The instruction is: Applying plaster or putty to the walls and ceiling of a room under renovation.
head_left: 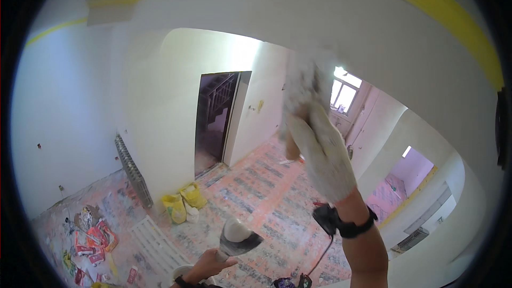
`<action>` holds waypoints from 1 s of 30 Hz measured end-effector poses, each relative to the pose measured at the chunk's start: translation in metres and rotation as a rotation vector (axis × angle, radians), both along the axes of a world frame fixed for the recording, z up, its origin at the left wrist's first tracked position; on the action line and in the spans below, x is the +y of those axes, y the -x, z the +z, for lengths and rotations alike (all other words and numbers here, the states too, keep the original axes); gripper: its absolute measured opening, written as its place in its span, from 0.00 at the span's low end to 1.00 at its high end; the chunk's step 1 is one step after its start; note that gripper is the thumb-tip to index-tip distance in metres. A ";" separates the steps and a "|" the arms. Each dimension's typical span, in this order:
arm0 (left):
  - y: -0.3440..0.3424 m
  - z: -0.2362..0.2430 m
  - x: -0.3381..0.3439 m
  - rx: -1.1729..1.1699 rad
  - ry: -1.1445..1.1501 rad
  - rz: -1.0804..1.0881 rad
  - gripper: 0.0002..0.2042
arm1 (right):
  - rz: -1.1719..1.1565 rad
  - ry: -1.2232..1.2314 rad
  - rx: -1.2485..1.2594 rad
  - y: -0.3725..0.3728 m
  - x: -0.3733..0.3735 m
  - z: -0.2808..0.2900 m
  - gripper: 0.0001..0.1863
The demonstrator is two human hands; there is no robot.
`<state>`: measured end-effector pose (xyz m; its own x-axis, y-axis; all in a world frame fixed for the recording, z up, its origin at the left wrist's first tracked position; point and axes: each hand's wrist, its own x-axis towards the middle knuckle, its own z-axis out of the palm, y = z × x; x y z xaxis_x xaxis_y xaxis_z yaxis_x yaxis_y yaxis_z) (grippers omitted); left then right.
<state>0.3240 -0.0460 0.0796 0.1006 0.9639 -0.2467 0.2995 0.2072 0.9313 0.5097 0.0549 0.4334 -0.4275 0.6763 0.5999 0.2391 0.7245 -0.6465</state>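
Our gloved right hand (322, 149): white beam (229, 8) blocks us directly above | we have open air to its left, before the doorway (213, 128) | our scraper (242, 245) obstructs us below left

"Right hand (322, 152)?"
"Gloved, toward four o'clock, holding a blurred tool (309, 77) at about one."
"And the left hand (208, 264)?"
"Seven o'clock, gripping a scraper (244, 246) bearing a white lump (236, 230) at six."
"What's beyond?"
"A doorway (216, 122) at nine, a window (345, 96) at two, a radiator (132, 172) at eight, yellow bags (175, 209) between seven and eight."
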 end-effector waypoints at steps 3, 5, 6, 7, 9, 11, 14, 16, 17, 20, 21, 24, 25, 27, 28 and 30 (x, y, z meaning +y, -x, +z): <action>0.025 -0.025 -0.015 0.129 0.011 0.102 0.22 | -0.185 -0.646 -0.264 0.052 0.057 0.016 0.13; 0.033 -0.024 -0.022 0.200 0.008 0.176 0.20 | -0.359 -1.055 -0.264 0.094 0.113 0.023 0.15; 0.036 -0.016 -0.027 0.088 0.052 0.212 0.20 | -0.449 -1.144 -0.130 0.113 0.136 0.027 0.16; 0.043 -0.010 -0.035 -0.023 0.105 0.266 0.20 | -0.453 -1.136 -0.134 0.132 0.135 0.033 0.16; 0.053 -0.015 -0.047 -0.046 0.144 0.317 0.18 | -0.161 -0.282 0.089 0.166 0.118 0.047 0.19; 0.053 -0.029 -0.058 -0.031 -0.131 0.415 0.23 | -0.130 -0.309 0.171 0.185 0.137 0.054 0.16; 0.056 -0.035 -0.058 0.002 -0.209 0.449 0.23 | -0.239 -0.499 0.188 0.203 0.169 0.049 0.16; 0.061 -0.028 -0.055 -0.029 -0.212 0.412 0.23 | -0.200 -0.343 0.234 0.214 0.172 0.050 0.17; 0.064 -0.026 -0.052 -0.065 -0.216 0.378 0.22 | -0.209 -0.346 0.234 0.213 0.173 0.050 0.17; 0.072 -0.047 -0.052 0.046 -0.080 0.364 0.22 | -0.237 -0.396 0.240 0.206 0.158 0.042 0.17; 0.070 -0.052 -0.050 0.043 -0.085 0.357 0.22 | -0.274 -0.406 0.259 0.198 0.149 0.042 0.17; 0.071 -0.083 -0.051 -0.019 -0.094 0.371 0.23 | -0.357 -0.451 0.261 0.171 0.119 0.038 0.17; 0.074 -0.113 -0.049 0.130 -0.494 0.383 0.23 | -0.396 -0.492 0.247 0.162 0.110 0.036 0.17; 0.067 -0.092 -0.033 0.254 -0.915 0.348 0.23 | -0.372 -0.465 0.303 0.129 0.095 0.028 0.17; 0.054 -0.022 -0.025 0.101 -0.337 0.302 0.19 | -0.329 -0.421 0.360 0.112 0.089 0.022 0.17; 0.043 0.020 -0.022 -0.025 0.237 0.239 0.18 | -0.313 -0.313 0.364 0.081 0.058 0.022 0.16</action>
<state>0.2808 -0.0684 0.0998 -0.1130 0.8769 -0.4672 0.1942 0.4806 0.8552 0.4289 0.1129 0.4551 0.0359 0.5036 0.8632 0.2753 0.8254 -0.4929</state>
